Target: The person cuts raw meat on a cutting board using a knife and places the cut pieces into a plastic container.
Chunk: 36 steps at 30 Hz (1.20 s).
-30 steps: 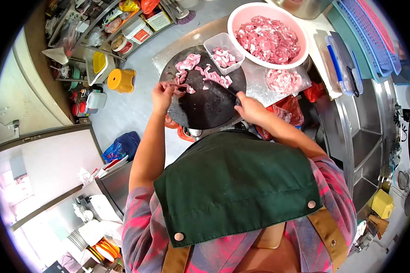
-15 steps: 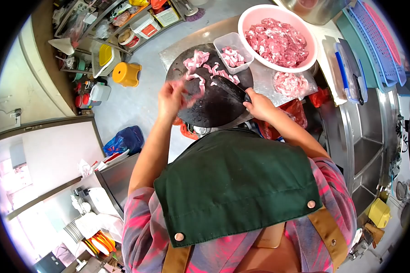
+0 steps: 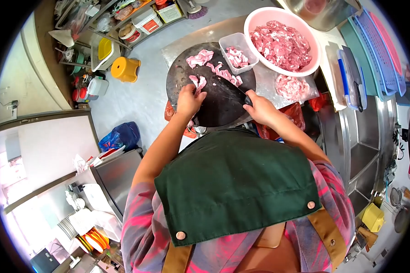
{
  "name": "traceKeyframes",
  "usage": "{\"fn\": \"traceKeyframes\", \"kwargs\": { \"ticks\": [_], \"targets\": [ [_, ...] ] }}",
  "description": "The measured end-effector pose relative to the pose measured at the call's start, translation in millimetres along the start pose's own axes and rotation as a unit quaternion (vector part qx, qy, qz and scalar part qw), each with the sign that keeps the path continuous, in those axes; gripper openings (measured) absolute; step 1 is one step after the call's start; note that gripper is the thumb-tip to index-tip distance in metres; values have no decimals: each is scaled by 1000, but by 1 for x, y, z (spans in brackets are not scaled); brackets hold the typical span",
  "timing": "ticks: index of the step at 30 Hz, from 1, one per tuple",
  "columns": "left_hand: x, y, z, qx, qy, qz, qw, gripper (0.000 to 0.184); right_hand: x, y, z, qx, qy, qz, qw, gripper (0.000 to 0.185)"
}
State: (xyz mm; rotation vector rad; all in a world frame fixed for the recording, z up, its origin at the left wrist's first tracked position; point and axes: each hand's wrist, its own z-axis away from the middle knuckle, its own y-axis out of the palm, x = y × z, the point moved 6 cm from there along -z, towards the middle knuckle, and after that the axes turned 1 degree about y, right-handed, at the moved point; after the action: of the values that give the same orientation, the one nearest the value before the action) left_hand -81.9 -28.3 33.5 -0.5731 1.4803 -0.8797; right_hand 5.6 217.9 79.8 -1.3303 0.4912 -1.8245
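Note:
My left hand (image 3: 190,101) is closed on a strip of raw meat (image 3: 198,83) at the left part of the round dark chopping board (image 3: 214,111). In my right hand (image 3: 259,107) is a knife (image 3: 232,88) with a dark blade, its handle in my fist and the blade pointing left over the board. More raw meat pieces (image 3: 225,75) lie just beyond the blade, and another small heap of meat (image 3: 199,58) sits at the board's far left. A clear plastic container (image 3: 252,65) with meat pieces stands at the board's far right edge.
A pink basin (image 3: 317,54) full of raw meat stands on the metal table (image 3: 180,45), beside a plastic bag of meat (image 3: 292,87). Lidded boxes (image 3: 349,79) and baskets (image 3: 373,50) are at the right. A yellow stool (image 3: 125,69) stands on the floor.
My left hand has come lower and to the right with the meat strip, which was dangling and blurred before and is now at the board. My right hand keeps the knife in nearly the same place.

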Motion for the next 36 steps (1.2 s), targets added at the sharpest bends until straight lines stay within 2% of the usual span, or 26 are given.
{"fn": "traceKeyframes", "kwargs": {
  "ticks": [1, 4, 5, 8, 10, 12, 13, 17, 23, 26, 29, 32, 35, 36],
  "targets": [
    [-5, 9, -1, -2, 9, 11, 1000, 38, 4, 0, -1, 0, -8, 1, 1000, 35],
    [2, 31, -1, 8, 125, -35, 991, 31, 13, 0, -3, -11, -30, 4, 999, 37],
    [-3, 33, 5, -21, 197, -51, 979, 25, 14, 0, -3, -21, -39, 12, 999, 34],
    [-4, 26, 22, 54, 253, -16, 966, 19, 23, 4, -4, -33, -75, 34, 996, 29],
    [-3, 22, 30, 40, 242, -34, 969, 22, 36, 4, -5, -13, -101, 31, 994, 27],
    [-1, 21, 32, 44, 235, -54, 969, 26, 50, 5, -8, 48, -110, 59, 991, 24],
    [-4, 20, 35, 56, 217, -65, 972, 30, 47, 10, -15, 42, -99, 65, 992, 24],
    [1, 23, 36, 17, 261, -59, 963, 34, 41, 8, -25, 18, -46, 60, 997, 24],
    [0, 18, 34, 36, 232, -27, 972, 25, 32, 8, -21, 4, -25, 59, 998, 28],
    [-7, 10, 29, 79, 153, -22, 985, 26, 30, 2, -19, -20, -23, 56, 998, 30],
    [0, 16, 19, 24, 157, -79, 984, 27, 28, -7, -16, -43, -13, 56, 997, 26],
    [-19, 8, 15, 18, 143, -118, 982, 26, 27, -17, -10, -43, 3, 48, 998, 27],
    [-3, 19, -1, -17, 43, 23, 999, 30, 24, -17, -5, -39, -8, 39, 998, 29],
    [2, 24, -7, 4, 11, 12, 1000, 30, 23, -14, -3, -26, -11, 40, 999, 29]
  ]
}}
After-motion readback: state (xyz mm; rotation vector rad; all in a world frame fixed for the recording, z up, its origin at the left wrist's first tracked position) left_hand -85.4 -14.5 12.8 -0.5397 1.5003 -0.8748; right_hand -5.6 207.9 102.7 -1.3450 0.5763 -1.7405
